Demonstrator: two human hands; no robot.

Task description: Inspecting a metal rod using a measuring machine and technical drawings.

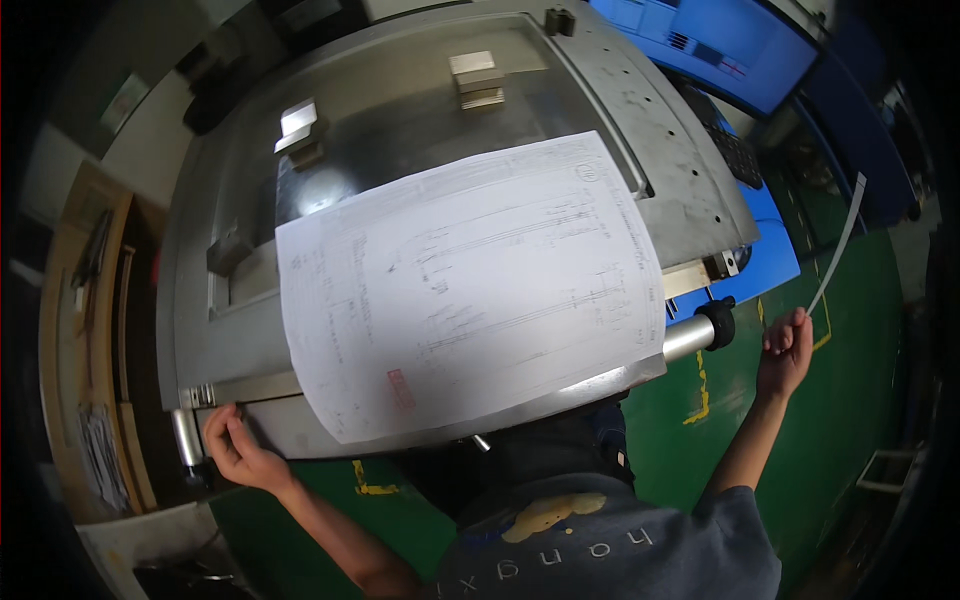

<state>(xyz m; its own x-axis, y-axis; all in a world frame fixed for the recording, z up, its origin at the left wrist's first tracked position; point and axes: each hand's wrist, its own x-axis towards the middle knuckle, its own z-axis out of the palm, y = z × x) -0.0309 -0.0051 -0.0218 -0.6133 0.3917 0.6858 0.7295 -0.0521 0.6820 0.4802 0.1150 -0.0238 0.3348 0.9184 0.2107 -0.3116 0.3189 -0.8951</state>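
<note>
In my right hand, out to the right of the machine and above the floor, a long thin pale strip is pinched at its lower end and points upward. Whether the strip is metal or plastic I cannot make out. My left hand is at the front left corner of the grey metal machine table, fingers curled close to its edge; anything between them is hidden. Between my hands, a large white drawing sheet with line drawings and a red stamp covers the front of the table and its glass plate.
Metal blocks stand on the glass, with a smaller group to their left. A round black knob juts out at the front right. Beyond are a lit monitor and a keyboard. A wooden shelf stands left.
</note>
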